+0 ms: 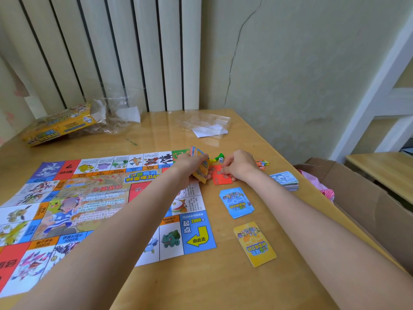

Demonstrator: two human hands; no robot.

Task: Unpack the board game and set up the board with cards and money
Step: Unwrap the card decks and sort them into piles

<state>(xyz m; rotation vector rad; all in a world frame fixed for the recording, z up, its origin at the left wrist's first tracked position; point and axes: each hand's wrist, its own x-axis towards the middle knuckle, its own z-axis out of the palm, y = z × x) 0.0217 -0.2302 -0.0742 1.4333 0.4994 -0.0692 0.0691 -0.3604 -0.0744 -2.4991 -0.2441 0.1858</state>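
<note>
Now, left hand (190,167) grip grasping yellow-backed cards (201,171), right hand (239,167) pinching red card (220,177) (white characters), beside colourful board (89,202)

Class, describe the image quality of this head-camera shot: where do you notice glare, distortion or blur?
Head view: daylight glare sheens the wooden table near the clear plastic tray; wide-angle distortion bows the wall panels and stretches both forearms; print on the game board is soft, and small text is unreadable.

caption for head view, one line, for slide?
Left hand holds card stack; right hand places red card beside game board.
</note>
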